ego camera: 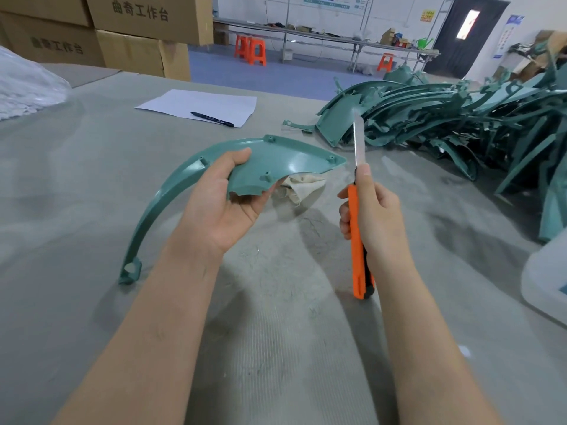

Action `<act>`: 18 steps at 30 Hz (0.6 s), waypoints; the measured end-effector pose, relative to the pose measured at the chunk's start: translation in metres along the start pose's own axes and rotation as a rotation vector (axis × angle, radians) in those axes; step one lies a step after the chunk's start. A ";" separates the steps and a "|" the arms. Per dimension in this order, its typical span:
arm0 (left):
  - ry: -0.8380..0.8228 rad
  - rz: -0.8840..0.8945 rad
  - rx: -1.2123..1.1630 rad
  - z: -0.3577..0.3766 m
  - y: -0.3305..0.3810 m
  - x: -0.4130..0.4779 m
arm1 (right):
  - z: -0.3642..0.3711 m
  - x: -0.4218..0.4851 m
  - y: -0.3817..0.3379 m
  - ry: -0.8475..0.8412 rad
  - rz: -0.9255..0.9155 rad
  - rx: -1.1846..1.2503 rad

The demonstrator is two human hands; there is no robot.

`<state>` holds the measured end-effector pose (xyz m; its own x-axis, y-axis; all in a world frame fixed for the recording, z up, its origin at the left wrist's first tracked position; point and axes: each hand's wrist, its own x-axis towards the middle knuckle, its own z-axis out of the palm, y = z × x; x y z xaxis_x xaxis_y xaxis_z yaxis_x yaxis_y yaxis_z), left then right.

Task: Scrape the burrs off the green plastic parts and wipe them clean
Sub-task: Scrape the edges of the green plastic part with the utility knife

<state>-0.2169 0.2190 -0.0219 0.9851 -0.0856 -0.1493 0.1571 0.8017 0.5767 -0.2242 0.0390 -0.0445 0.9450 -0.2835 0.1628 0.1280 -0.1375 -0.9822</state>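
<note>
My left hand [224,200] grips a curved green plastic part [276,162] by its wide end, inner side up, with its thin arc sweeping down to the left and touching the table. My right hand [372,213] holds an orange utility knife [357,240] upright, its blade extended and pointing up, just right of the part's pointed tip and apart from it. A beige cloth [302,185] lies on the table under the part's wide end, partly hidden by it.
A big heap of green plastic parts [460,118] fills the table's right side. A sheet of paper [202,105] with a black pen [211,119] lies further back. Clear plastic bags [27,84] sit far left, cardboard boxes [122,35] behind, a white bin [546,283] at right.
</note>
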 end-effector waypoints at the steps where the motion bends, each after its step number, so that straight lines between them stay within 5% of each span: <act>1: -0.003 -0.008 -0.016 0.001 0.000 0.000 | 0.001 0.000 0.000 0.000 -0.014 -0.001; 18: -0.033 -0.020 -0.059 0.004 0.001 -0.001 | 0.016 -0.012 -0.004 -0.131 -0.110 -0.028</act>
<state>-0.2171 0.2170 -0.0180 0.9837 -0.1206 -0.1336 0.1734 0.8330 0.5254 -0.2313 0.0585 -0.0437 0.9570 -0.1395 0.2543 0.2266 -0.1875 -0.9558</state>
